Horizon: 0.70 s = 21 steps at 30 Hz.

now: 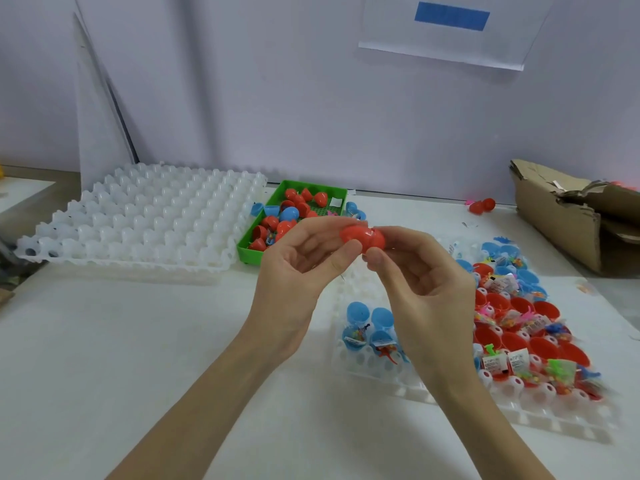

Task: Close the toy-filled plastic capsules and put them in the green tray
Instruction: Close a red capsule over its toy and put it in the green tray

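Both hands hold one red capsule in the air at mid-table. My left hand pinches its left half between thumb and fingers. My right hand pinches the right half; a seam shows between the halves. Behind the hands lies the green tray, holding several red capsules and a blue one. A white holder tray under my right hand carries several open blue and red capsule halves filled with small toys.
An empty white holder tray lies at the back left. A torn cardboard box stands at the back right, with a loose red capsule near it. Loose blue halves flank the green tray. A wall rises behind.
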Available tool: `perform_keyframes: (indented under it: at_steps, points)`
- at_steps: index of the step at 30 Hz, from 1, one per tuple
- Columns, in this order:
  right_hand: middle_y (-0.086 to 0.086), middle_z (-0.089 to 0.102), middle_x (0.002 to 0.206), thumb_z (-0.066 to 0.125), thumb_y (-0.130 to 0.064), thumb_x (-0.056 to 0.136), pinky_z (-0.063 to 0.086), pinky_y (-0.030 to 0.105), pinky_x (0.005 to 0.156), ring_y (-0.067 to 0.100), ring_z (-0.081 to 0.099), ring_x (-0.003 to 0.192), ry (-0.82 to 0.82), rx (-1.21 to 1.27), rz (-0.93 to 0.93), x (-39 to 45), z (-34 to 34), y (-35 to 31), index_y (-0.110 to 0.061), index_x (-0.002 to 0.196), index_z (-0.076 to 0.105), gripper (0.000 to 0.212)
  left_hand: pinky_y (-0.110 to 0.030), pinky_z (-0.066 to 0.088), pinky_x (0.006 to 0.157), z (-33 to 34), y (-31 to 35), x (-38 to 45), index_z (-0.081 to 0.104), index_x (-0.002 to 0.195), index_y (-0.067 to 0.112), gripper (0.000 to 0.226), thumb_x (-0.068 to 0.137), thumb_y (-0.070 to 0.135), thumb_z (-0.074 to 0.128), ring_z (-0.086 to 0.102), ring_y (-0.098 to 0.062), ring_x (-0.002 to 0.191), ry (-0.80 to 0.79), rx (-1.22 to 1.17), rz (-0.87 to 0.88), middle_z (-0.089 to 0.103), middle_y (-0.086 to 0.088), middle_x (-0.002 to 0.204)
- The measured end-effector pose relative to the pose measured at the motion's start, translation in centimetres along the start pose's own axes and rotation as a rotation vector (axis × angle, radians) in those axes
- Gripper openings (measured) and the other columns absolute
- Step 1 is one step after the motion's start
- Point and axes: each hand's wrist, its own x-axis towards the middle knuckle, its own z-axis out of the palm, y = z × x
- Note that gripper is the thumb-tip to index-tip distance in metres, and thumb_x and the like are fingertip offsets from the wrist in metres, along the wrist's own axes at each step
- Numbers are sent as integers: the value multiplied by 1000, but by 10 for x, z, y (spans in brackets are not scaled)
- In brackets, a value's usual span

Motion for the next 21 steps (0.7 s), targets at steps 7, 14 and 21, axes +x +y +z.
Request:
perform_keyframes:
  at_steps: [7,14,21]
  points:
    - [5,74,107,74,-6,89,56,22,89,22,72,101,-39,4,-67,0,-4,0,-6,115,69,26,-25,58,92,3,4,-2,78,109,25,28,82,22,83,75,-21,109,9,77,78,80,-2,112]
    - [12,69,111,70,-6,89,55,24,92,26,70,105,-114,-17,-129,3,-8,-1,-10,116,68,27,-21,59,85,1,6,-4,79,108,24,27,82,18,83,77,-17,104,7,110,100,80,1,111]
    - [13,70,109,72,-1,90,56,27,90,28,70,103,-64,4,-117,0,-5,2,-2,115,66,25,-26,59,90,2,4,-4,77,114,19,30,85,20,81,76,-24,108,-14,61,49,79,-4,117]
